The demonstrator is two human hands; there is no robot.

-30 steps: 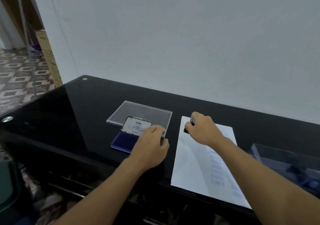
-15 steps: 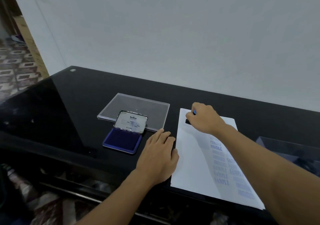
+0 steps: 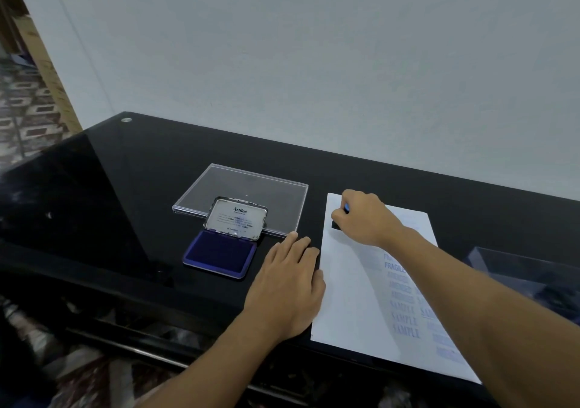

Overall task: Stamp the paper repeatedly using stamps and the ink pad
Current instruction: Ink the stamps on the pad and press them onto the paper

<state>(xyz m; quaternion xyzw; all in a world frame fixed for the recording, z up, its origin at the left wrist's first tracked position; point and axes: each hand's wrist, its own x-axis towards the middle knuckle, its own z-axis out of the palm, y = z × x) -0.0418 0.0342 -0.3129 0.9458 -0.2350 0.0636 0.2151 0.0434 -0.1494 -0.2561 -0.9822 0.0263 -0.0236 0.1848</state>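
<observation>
A white sheet of paper (image 3: pixel 348 288) lies on the black glass table (image 3: pixel 110 206), with several blue imprints such as FRAGILE and SAMPLE down its right side. My right hand (image 3: pixel 365 217) grips a small black stamp (image 3: pixel 335 225) with a blue top and holds it down on the paper's far left corner. My left hand (image 3: pixel 288 285) rests flat on the table, fingers straight, touching the paper's left edge. The ink pad (image 3: pixel 218 254) lies open to the left, blue pad showing, its tin lid standing up behind.
A clear plastic case lid (image 3: pixel 251 191) lies flat behind the ink pad. Another clear plastic box (image 3: pixel 527 269) sits at the table's right end. A white wall runs close behind the table. The table's front edge is just below my forearms.
My left hand has left the ink pad and slid right, settling flat beside the paper's left edge. My right hand stays on the stamp at the paper's far corner.
</observation>
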